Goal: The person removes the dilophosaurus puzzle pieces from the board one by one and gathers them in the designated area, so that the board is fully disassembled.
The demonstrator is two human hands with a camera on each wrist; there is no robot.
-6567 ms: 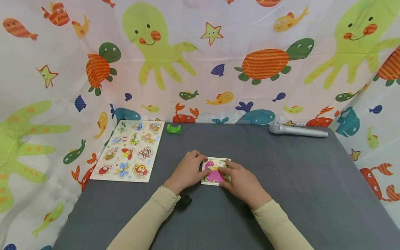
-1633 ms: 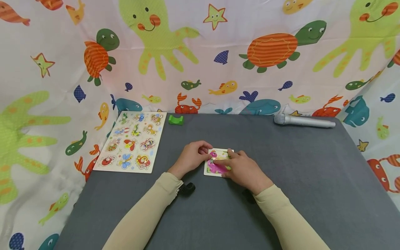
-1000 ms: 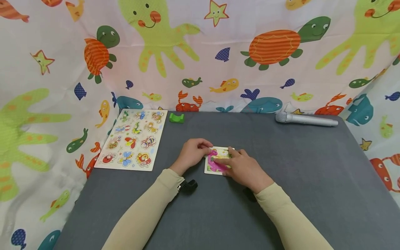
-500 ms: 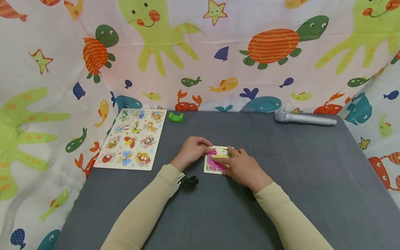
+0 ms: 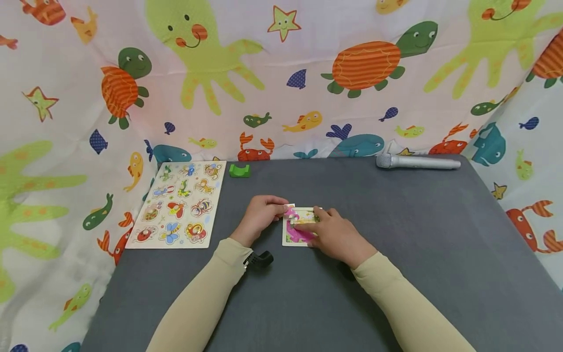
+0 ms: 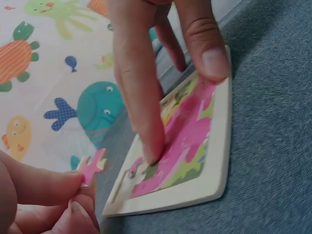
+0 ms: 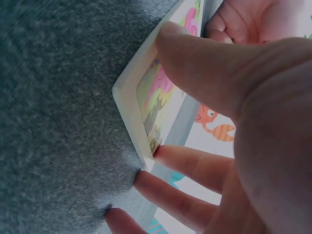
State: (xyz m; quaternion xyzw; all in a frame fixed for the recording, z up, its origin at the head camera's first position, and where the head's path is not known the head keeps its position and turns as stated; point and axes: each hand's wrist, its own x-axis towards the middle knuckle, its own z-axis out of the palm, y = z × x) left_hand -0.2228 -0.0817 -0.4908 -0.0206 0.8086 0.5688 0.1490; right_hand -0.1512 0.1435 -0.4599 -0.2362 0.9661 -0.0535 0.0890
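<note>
Currently your left hand (image 5: pixel 258 218) has its grip clamped on one end of a pink piece (image 6: pixel 93 165), beside the frame's (image 6: pixel 220 126) far left corner. With so little held, the piece could slip or twist away. Your right hand (image 5: pixel 340 237) lies across the frame on the tabletop (image 5: pixel 396 264), thumb on the rim, fingers spread apart; uneven pressure could make it skid. That index finger also crowds the frame's far left part, which looks unfilled. Farther out, board (image 5: pixel 188 204), green block (image 5: pixel 239 171) and mic (image 5: pixel 420 162) stand clear.
</note>
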